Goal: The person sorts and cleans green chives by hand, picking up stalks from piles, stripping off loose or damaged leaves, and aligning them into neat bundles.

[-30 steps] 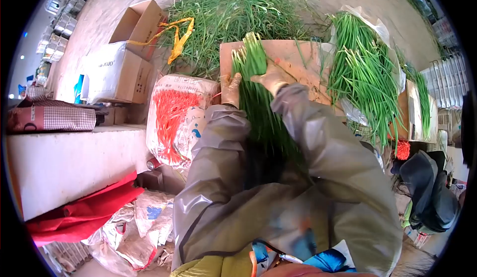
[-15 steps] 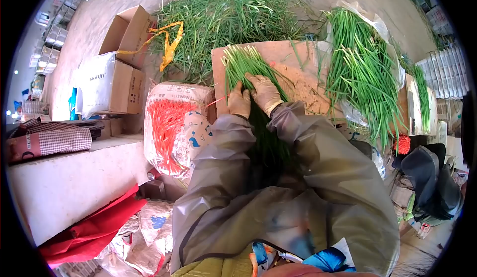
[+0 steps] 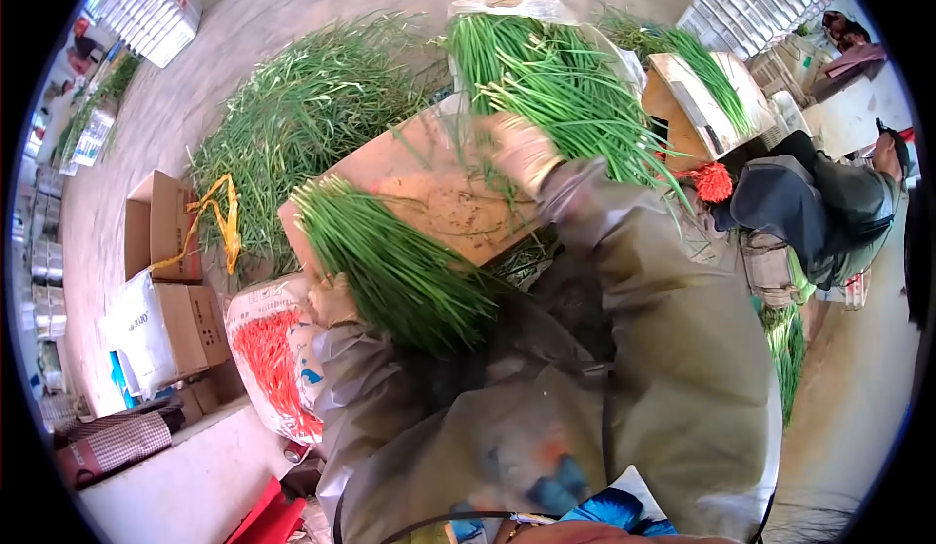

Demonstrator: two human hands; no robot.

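A bunch of green stalks [image 3: 385,261] lies across the left part of a brown board [image 3: 439,183], pale ends toward the upper left. My left hand [image 3: 333,300], gloved, rests at the bunch's left side, its fingers partly hidden by the stalks. Over the board's right end is my right hand [image 3: 524,152], gloved and blurred, beside a large pile of green stalks [image 3: 556,86] on clear plastic. Whether its fingers hold anything cannot be made out.
Loose greens [image 3: 302,115] are heaped beyond the board. A white sack with red ties [image 3: 268,349] and cardboard boxes [image 3: 185,320] stand at the left. Another box [image 3: 697,105] bears stalks at the right, near another person's dark-clad legs [image 3: 809,203].
The view has turned to the right. My right hand has left the bunch and moved right toward the large pile. The bunch now lies at the board's left, with my left hand beside it.
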